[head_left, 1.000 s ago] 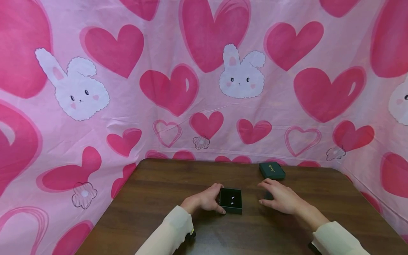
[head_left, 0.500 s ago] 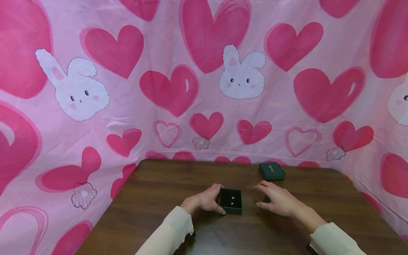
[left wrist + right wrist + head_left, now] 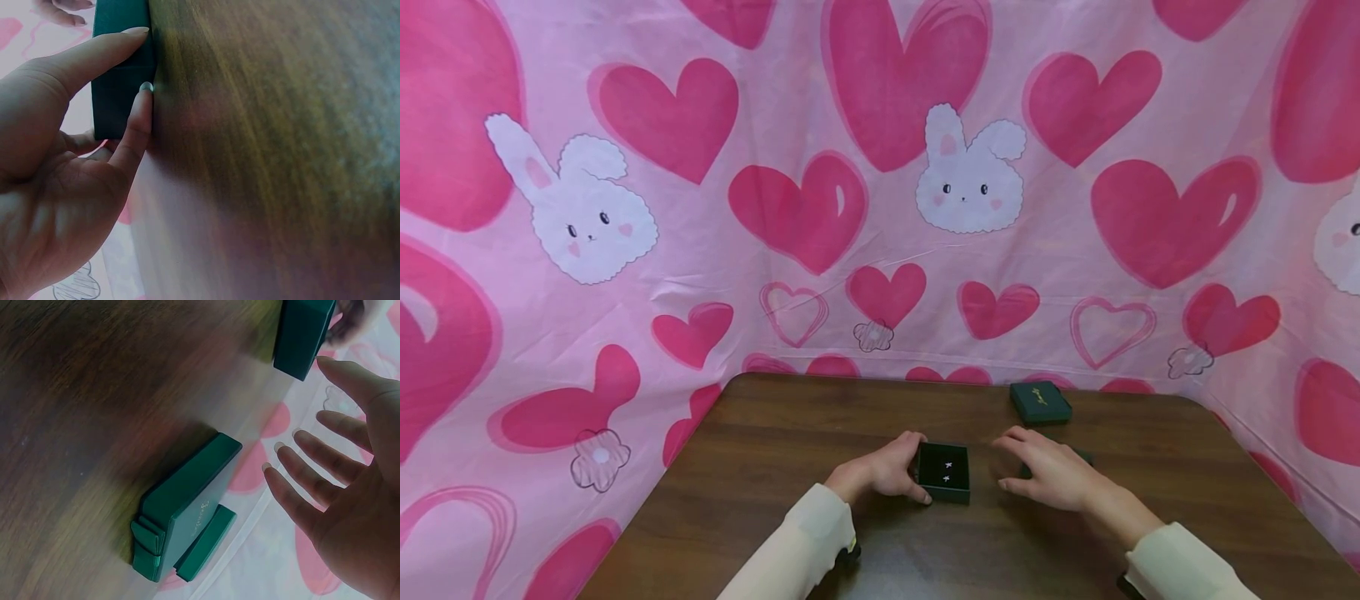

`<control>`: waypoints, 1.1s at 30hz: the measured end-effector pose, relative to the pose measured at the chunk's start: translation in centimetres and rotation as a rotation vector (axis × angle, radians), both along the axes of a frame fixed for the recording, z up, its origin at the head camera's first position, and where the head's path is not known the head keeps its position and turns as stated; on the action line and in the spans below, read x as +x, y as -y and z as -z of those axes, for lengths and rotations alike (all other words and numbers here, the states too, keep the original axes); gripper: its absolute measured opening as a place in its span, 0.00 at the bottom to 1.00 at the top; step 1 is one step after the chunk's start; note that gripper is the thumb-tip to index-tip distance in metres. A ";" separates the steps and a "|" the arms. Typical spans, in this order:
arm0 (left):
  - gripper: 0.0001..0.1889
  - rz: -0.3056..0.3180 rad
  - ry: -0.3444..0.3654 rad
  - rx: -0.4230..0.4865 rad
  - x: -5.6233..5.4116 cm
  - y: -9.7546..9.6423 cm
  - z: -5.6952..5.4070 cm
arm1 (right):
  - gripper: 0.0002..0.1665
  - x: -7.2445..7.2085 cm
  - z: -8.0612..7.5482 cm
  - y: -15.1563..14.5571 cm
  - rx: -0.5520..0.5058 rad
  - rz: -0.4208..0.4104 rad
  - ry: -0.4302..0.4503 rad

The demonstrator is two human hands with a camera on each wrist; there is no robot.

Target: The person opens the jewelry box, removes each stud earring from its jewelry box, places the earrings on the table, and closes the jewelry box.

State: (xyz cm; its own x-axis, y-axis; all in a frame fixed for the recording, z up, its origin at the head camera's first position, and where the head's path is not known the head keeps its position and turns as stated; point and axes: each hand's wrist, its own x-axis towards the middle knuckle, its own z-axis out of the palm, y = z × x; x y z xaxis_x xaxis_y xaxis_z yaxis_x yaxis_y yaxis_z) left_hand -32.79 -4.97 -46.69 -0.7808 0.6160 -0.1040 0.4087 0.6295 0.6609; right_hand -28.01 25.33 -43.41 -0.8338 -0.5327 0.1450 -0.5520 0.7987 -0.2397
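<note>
Gripping the open green box (image 3: 943, 473) between thumb and fingers, the left hand (image 3: 880, 472) steadies it on the table (image 3: 760, 467); the right hand (image 3: 1047, 476) hovers beside it, fingers spread, holding nothing.

Dark wood-grain worktop (image 3: 775, 450) under both hands, rounded corners. Pink heart-and-bunny cloth backdrop (image 3: 880, 208) hangs beyond and to either side. Even, soft light.

Open dark-green box (image 3: 943, 473), earrings inside
</note>
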 end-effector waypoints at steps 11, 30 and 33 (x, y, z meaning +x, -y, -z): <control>0.38 -0.004 -0.002 0.000 0.0 -0.1 -0.1 | 0.33 -0.2 0.0 0.6 0.000 -0.018 0.016; 0.38 -0.004 0.005 0.003 0.1 0.1 0.0 | 0.32 0.0 0.3 1.8 0.003 -0.016 0.050; 0.37 -0.003 0.005 0.007 0.0 0.1 0.0 | 0.32 0.0 0.3 1.9 0.003 -0.017 0.046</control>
